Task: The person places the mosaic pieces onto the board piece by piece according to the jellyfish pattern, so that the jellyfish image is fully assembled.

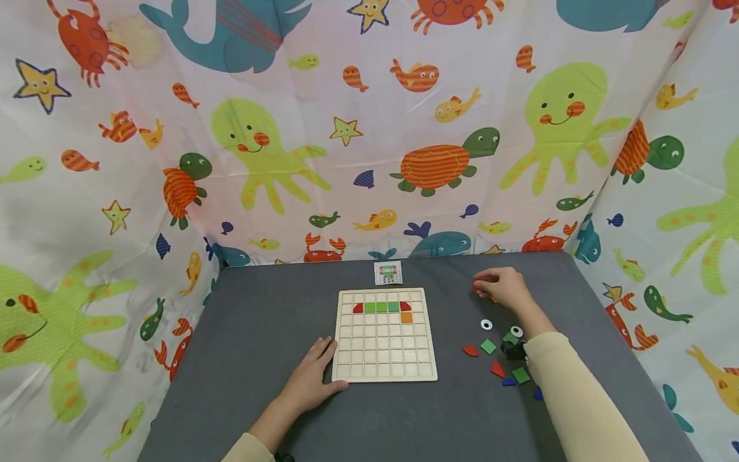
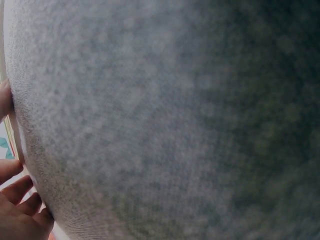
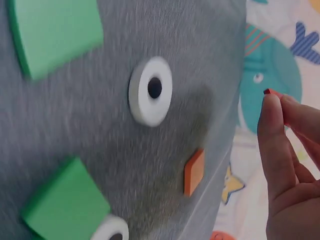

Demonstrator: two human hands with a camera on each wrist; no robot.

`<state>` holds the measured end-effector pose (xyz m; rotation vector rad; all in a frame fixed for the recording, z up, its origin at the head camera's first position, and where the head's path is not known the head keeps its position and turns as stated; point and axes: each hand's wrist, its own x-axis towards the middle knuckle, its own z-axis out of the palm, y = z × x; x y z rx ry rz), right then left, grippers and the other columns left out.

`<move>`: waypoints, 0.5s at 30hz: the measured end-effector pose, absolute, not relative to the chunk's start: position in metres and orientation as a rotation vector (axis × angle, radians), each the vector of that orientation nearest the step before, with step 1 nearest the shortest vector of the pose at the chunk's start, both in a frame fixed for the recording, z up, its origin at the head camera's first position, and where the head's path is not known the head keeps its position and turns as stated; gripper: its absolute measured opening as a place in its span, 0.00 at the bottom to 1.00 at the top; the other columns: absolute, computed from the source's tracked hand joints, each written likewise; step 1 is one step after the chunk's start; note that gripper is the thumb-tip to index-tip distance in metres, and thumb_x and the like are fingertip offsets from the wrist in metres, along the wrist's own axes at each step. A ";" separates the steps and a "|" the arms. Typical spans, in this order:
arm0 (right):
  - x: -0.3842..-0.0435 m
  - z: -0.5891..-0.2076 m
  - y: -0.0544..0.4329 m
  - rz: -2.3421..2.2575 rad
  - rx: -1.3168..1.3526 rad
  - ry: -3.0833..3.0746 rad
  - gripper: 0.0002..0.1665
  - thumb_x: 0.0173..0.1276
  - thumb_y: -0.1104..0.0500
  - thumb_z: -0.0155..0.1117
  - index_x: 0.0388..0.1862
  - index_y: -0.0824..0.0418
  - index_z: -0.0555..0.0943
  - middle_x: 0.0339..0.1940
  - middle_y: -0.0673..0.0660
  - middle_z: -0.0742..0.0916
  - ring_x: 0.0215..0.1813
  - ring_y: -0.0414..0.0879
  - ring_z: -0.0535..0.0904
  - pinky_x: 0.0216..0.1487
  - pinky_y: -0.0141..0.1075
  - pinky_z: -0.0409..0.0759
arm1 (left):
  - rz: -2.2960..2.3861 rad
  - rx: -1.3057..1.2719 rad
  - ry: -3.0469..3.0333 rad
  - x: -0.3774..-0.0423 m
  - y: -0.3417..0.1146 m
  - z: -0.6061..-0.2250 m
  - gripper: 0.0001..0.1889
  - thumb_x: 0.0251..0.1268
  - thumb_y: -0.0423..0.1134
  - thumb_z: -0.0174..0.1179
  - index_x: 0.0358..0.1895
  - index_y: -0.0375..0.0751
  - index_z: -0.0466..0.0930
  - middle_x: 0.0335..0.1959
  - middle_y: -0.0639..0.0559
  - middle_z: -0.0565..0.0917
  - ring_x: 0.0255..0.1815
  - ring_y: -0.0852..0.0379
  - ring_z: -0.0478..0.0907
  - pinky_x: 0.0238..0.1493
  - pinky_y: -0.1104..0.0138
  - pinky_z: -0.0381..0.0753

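Note:
My right hand (image 1: 505,290) pinches a small red piece (image 3: 270,92) between thumb and fingertip, raised over the far right of the table; most of the piece is hidden by the fingers. Just below it on the cloth lies an orange square piece (image 3: 195,172). A pale wooden grid board (image 1: 384,355) lies mid-table. Near its top, a row holds green squares (image 1: 382,307) with a red rounded piece (image 1: 358,308) at either end, and an orange square (image 1: 407,317) sits under the right end. My left hand (image 1: 312,377) rests at the board's left edge, fingers loosely extended.
Right of the board lie loose pieces: white discs with black centres (image 1: 487,325), green squares (image 1: 488,346), red wedges (image 1: 470,351) and blue pieces (image 1: 509,382). A small picture card (image 1: 388,273) lies behind the board. A sea-animal curtain (image 1: 346,192) surrounds the grey table.

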<state>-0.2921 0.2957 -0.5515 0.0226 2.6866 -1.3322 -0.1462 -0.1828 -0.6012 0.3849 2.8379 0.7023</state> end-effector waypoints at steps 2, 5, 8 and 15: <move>-0.289 -0.551 0.289 -1.373 0.020 2.634 0.18 0.72 0.56 0.67 0.54 0.66 0.85 0.40 0.61 0.91 0.42 0.57 0.89 0.45 0.45 0.87 | 0.705 0.381 2.837 -0.146 -0.183 -0.602 0.52 0.56 0.62 0.72 0.79 0.41 0.60 0.81 0.42 0.58 0.82 0.41 0.51 0.72 0.44 0.66; -0.284 -0.551 0.280 -1.420 -0.027 2.576 0.18 0.73 0.60 0.65 0.56 0.69 0.84 0.43 0.64 0.90 0.44 0.59 0.89 0.49 0.49 0.86 | 0.706 0.378 2.835 -0.147 -0.183 -0.602 0.52 0.56 0.61 0.72 0.79 0.42 0.59 0.81 0.42 0.58 0.83 0.41 0.50 0.72 0.44 0.66; -0.279 -0.552 0.272 -1.429 -0.062 2.557 0.17 0.73 0.60 0.66 0.56 0.69 0.84 0.44 0.64 0.90 0.43 0.58 0.88 0.49 0.49 0.86 | 0.712 0.380 2.834 -0.147 -0.184 -0.603 0.52 0.56 0.61 0.72 0.79 0.42 0.59 0.81 0.42 0.58 0.83 0.41 0.50 0.72 0.44 0.66; -0.271 -0.552 0.251 -1.409 -0.129 2.556 0.20 0.70 0.53 0.70 0.55 0.62 0.87 0.43 0.59 0.91 0.43 0.54 0.88 0.48 0.51 0.85 | 0.711 0.394 2.827 -0.147 -0.185 -0.604 0.52 0.56 0.63 0.71 0.79 0.42 0.59 0.81 0.42 0.58 0.83 0.41 0.50 0.71 0.43 0.66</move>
